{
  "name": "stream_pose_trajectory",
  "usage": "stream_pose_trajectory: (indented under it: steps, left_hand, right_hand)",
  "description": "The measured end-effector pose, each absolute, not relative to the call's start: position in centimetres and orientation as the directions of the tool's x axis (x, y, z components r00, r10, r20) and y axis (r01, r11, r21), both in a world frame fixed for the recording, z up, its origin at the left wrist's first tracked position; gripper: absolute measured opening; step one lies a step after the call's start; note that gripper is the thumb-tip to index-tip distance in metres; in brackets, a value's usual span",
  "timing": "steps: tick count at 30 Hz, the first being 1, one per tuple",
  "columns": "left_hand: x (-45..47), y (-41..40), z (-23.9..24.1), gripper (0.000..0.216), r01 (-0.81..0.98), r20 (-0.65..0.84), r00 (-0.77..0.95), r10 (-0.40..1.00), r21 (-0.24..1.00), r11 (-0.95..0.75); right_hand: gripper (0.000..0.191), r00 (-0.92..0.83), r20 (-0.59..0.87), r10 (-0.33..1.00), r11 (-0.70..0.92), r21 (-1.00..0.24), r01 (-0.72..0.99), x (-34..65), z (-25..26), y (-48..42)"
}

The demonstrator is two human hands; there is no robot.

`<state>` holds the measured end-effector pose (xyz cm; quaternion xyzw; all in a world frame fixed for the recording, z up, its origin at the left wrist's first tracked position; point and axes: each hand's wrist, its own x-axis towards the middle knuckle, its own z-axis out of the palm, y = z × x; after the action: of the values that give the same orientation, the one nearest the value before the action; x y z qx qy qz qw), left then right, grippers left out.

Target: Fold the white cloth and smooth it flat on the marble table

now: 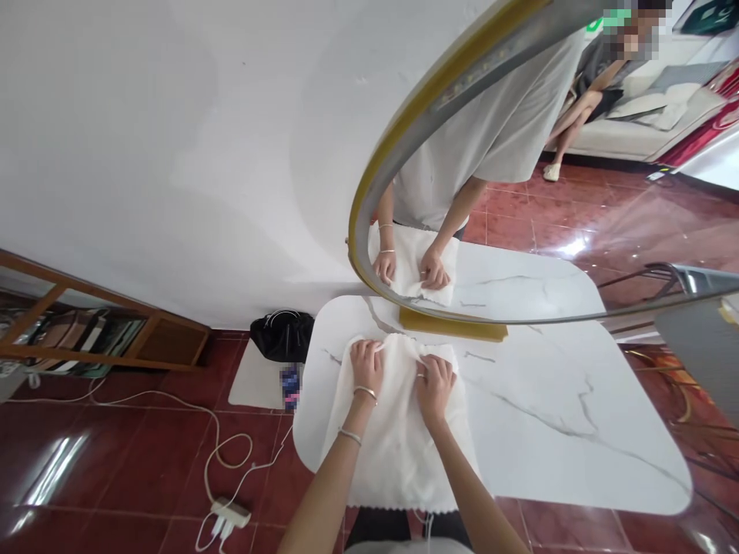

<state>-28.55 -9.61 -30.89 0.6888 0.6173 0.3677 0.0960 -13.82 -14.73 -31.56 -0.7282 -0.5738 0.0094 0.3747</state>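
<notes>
— How are your fingers now?
— Both your left hand and right hand pinch the far edge of the white cloth on the marble table. Its near edge overhangs; a pull may slide it off, or bump the mirror.

I see a bright, even daylight scene. Glare streaks the floor at lower left and flares again in the mirror. Soft shadows fall on the wall. The wide lens bends the desk edges and the mirror rim. Focus holds sharp at centre; the corners smear slightly.
</notes>
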Motion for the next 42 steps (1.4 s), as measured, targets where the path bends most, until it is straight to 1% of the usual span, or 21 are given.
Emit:
stream_pose_trajectory:
  steps: [4, 6, 7, 8, 9, 11, 12, 13, 15, 18, 21, 24, 27, 29, 31, 33, 36, 39, 42]
  left_hand:
    - [-28.6, -7.4, -29.6, 0.037, 0.761, 0.444, -0.103, 0.89, 0.611, -0.217]
    - [-28.8, -6.9, -29.3, 0.036, 0.764, 0.468, -0.169, 0.867, 0.619, -0.185]
    - [-28.9, -6.9, -29.4, 0.036, 0.772, 0.472, -0.176, 0.864, 0.611, -0.176]
    - [-28.9, -7.0, -29.7, 0.037, 0.787, 0.464, -0.148, 0.873, 0.59, -0.181]
    - [-29.0, -7.3, -30.1, 0.04, 0.808, 0.441, -0.081, 0.894, 0.554, -0.2]
    - [-29.3, -8.0, -30.9, 0.048, 0.854, 0.341, 0.1, 0.935, 0.453, -0.256]
    - [-29.4, -8.3, -31.3, 0.052, 0.873, 0.283, 0.164, 0.945, 0.405, -0.273]
    - [-29.6, -8.4, -31.6, 0.054, 0.89, 0.235, 0.194, 0.952, 0.367, -0.272]
    - [-29.9, -8.1, -31.9, 0.056, 0.916, 0.181, 0.186, 0.966, 0.323, -0.238]
    - [-30.2, -6.0, -31.5, 0.055, 0.929, 0.138, 0.164, 0.977, 0.311, -0.2]
    - [-30.7, -2.9, -30.9, 0.053, 0.932, 0.12, 0.135, 0.984, 0.323, -0.167]
    - [-31.6, -0.3, -30.7, 0.049, 0.931, 0.118, 0.096, 0.988, 0.342, -0.132]
    - [-33.0, 0.4, -30.6, 0.047, 0.935, 0.109, 0.024, 0.994, 0.35, -0.06]
    - [-34.0, -0.9, -30.5, 0.047, 0.938, 0.102, -0.022, 0.995, 0.347, -0.015]
    - [-34.8, -3.8, -30.4, 0.048, 0.94, 0.101, -0.057, 0.993, 0.341, 0.019]
    - [-35.2, -8.2, -30.3, 0.049, 0.942, 0.109, -0.085, 0.99, 0.332, 0.044]
    - [-34.9, -16.0, -30.4, 0.053, 0.949, 0.126, -0.103, 0.987, 0.31, 0.06]
    - [-33.8, -21.7, -30.7, 0.058, 0.956, 0.11, -0.094, 0.989, 0.286, 0.059]
    - [-32.8, -22.3, -30.8, 0.059, 0.953, 0.094, -0.071, 0.993, 0.301, 0.039]
  right_hand:
    - [0.028, 0.401, 0.501, 0.767, -0.06, -0.567, 0.822, -14.3, -31.2, -13.0]
    - [0.029, 0.372, 0.549, 0.748, -0.022, -0.54, 0.841, -14.9, -31.2, -11.8]
    - [0.031, 0.323, 0.558, 0.764, 0.011, -0.513, 0.858, -15.2, -31.3, -11.3]
    - [0.035, 0.255, 0.548, 0.797, 0.049, -0.479, 0.876, -15.4, -31.4, -10.8]
    - [0.04, 0.179, 0.518, 0.837, 0.084, -0.443, 0.893, -15.7, -31.6, -10.5]
    - [0.051, 0.051, 0.434, 0.899, 0.13, -0.376, 0.918, -16.1, -32.0, -10.0]
    - [0.055, 0.018, 0.401, 0.916, 0.134, -0.348, 0.928, -16.2, -32.2, -9.8]
    - [0.057, 0.002, 0.377, 0.926, 0.131, -0.325, 0.937, -16.4, -32.4, -9.7]
    - [0.061, -0.011, 0.359, 0.933, 0.123, -0.292, 0.949, -16.7, -32.6, -9.2]
    - [0.064, 0.019, 0.342, 0.94, 0.081, -0.276, 0.958, -17.4, -32.7, -7.4]
    - [0.061, 0.04, 0.299, 0.953, 0.049, -0.284, 0.957, -18.5, -32.3, -4.4]
    - [0.057, 0.001, 0.253, 0.967, 0.071, -0.274, 0.959, -19.9, -31.8, -1.3]
    - [0.054, -0.046, 0.226, 0.973, 0.105, -0.254, 0.962, -21.3, -31.5, 0.5]
    - [0.053, -0.102, 0.243, 0.965, 0.162, -0.243, 0.956, -22.2, -31.4, -0.1]
    - [0.056, -0.169, 0.269, 0.948, 0.234, -0.234, 0.944, -22.7, -31.3, -2.3]
    - [0.061, -0.235, 0.274, 0.933, 0.3, -0.229, 0.926, -22.8, -31.3, -6.2]
    - [0.068, -0.316, 0.245, 0.916, 0.371, -0.224, 0.901, -22.1, -31.2, -13.6]
    - [0.069, -0.334, 0.227, 0.915, 0.383, -0.226, 0.896, -20.7, -31.1, -19.3]
    - [0.065, -0.323, 0.202, 0.925, 0.363, -0.213, 0.907, -19.6, -31.2, -20.1]
